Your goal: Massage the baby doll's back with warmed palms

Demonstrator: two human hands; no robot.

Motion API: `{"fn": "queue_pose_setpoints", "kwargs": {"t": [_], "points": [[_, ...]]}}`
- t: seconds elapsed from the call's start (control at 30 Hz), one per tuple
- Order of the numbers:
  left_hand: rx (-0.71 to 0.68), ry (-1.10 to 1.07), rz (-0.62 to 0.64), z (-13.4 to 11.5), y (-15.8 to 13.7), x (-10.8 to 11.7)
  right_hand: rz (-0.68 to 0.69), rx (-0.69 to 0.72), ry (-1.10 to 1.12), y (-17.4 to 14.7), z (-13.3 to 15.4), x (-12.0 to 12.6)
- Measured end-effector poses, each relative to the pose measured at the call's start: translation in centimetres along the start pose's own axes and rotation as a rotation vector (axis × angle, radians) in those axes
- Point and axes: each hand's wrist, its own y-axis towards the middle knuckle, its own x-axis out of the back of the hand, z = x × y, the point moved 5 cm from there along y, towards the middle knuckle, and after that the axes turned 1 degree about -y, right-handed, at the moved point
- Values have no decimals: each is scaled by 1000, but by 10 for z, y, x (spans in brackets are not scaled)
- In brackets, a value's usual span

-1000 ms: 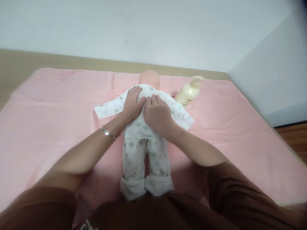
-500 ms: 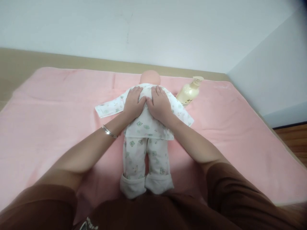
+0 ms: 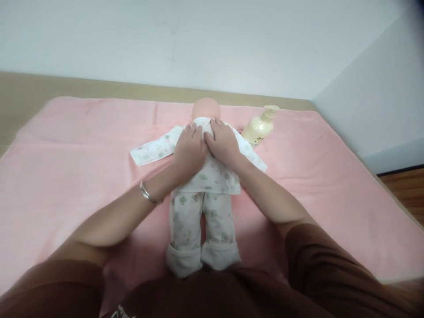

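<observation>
At far left a pink blanket [image 3: 66, 159] covers most of a tan surface [image 3: 99, 88], its near-left part cut off by the frame. A silver bracelet [image 3: 149, 193] circles the left wrist. The left hand [image 3: 190, 151] lies on the upper back of a doll [image 3: 215, 176], palm hidden, fingers nearly together and holding nothing; its thumb is hard to make out. The doll lies lengthwise on the blanket in the middle, in a printed white top and trousers; its face is hidden, and turned-up cuffs and the person's dark shirt [image 3: 205, 296] conceal its feet. The right hand [image 3: 224, 142] rests on the back just beside the left, fingers close, thumb spread, gripping nothing; its palm is hidden too. Farther right, a cream pump bottle [image 3: 261, 128] is partly covered by the doll's sleeve, its lettering too small to read. A brown wooden area [image 3: 409, 190] is cut off at the right edge.
</observation>
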Motion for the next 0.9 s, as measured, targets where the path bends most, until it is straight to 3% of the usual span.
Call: {"fn": "queue_pose_setpoints", "kwargs": {"t": [0.1, 0.17, 0.37, 0.47, 0.73, 0.9], "points": [[-50, 1, -1, -16, -9, 2, 10, -24, -25, 3, -4, 2], [-38, -23, 9, -14, -8, 1, 0, -14, -65, -3, 2, 1], [83, -151, 13, 37, 23, 0, -23, 104, -110, -33, 31, -5], [135, -139, 20, 50, 30, 0, -5, 126, -63, -31, 32, -5], [-28, -30, 1, -6, -5, -1, 61, -43, -6, 8, -5, -2], [43, -131, 121, 10, 9, -1, -29, 15, -139, -14, 12, 0]]}}
